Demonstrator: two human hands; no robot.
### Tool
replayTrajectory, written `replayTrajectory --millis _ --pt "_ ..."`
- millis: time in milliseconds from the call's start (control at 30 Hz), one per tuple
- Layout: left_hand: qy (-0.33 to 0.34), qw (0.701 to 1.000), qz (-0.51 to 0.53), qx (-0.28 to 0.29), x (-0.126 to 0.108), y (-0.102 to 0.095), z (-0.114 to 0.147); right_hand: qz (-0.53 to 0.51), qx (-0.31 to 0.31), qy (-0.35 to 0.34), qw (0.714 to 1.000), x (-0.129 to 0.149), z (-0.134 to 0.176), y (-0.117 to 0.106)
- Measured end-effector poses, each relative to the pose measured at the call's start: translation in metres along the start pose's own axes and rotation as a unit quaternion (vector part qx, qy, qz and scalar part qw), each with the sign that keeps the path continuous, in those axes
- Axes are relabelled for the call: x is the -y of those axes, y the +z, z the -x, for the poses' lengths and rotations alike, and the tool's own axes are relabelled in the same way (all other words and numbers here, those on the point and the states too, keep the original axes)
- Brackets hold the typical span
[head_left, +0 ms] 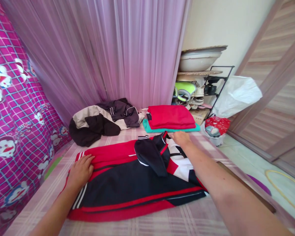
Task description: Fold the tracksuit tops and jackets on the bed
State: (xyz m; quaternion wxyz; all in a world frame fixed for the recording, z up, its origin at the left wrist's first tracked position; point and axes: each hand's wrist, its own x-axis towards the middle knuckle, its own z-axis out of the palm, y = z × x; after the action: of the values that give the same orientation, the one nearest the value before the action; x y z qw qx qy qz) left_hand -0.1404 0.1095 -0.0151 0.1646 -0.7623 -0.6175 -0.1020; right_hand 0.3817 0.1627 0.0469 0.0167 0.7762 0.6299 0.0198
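A dark navy, red and white jacket point(123, 180) lies partly folded on the bed, with one navy sleeve point(151, 154) laid across its middle. At the striped hem on the left, my left hand point(81, 172) rests on the cloth, its fingers stretched out and holding nothing. My right hand point(181, 138) is at the far right by the collar point(165, 137), fingers closed on the jacket's edge. The fingertips there are partly hidden, and my right forearm covers some of the white panel.
Behind the jacket lie a folded red garment point(172, 116) on a teal one point(147, 126) and a crumpled dark and beige pile point(95, 123). A purple curtain point(127, 49) hangs behind. Right of the bed stand a rack point(226, 83) and a white bag point(236, 95).
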Motion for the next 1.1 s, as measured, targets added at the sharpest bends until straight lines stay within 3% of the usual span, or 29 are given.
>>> replayTrajectory --millis 133,233,300,367,500,733,867,1100 --pt "-0.005 1.000 -0.004 0.000 -0.001 0.000 -0.001 -0.026 -0.053 0.001 0.998 0.001 0.010 -0.007" --pt "-0.004 1.000 0.002 0.004 -0.001 -0.002 -0.001 -0.043 -0.133 -0.126 0.982 0.007 0.014 -0.011" --pt "-0.005 1.000 0.011 0.005 -0.003 -0.003 -0.002 -0.035 -0.124 -0.227 0.965 0.009 0.014 -0.008" --pt "-0.007 1.000 0.015 0.005 -0.004 -0.006 -0.002 -0.023 -0.068 -0.256 0.964 0.007 0.013 0.000" --pt "-0.008 1.000 0.002 0.013 -0.006 -0.009 -0.002 -0.026 -0.010 -0.195 0.980 -0.006 0.016 0.013" --pt "-0.015 1.000 0.009 0.006 -0.008 -0.009 -0.002 -0.080 -0.045 -0.098 0.991 0.003 0.017 -0.006" --pt "-0.014 1.000 0.005 0.002 -0.008 -0.008 -0.001 -0.102 -0.059 -0.039 0.992 0.016 0.003 -0.010" --pt "-0.022 1.000 0.010 0.005 -0.006 -0.006 -0.001 -0.158 -0.016 -0.012 0.987 0.024 -0.030 0.006"
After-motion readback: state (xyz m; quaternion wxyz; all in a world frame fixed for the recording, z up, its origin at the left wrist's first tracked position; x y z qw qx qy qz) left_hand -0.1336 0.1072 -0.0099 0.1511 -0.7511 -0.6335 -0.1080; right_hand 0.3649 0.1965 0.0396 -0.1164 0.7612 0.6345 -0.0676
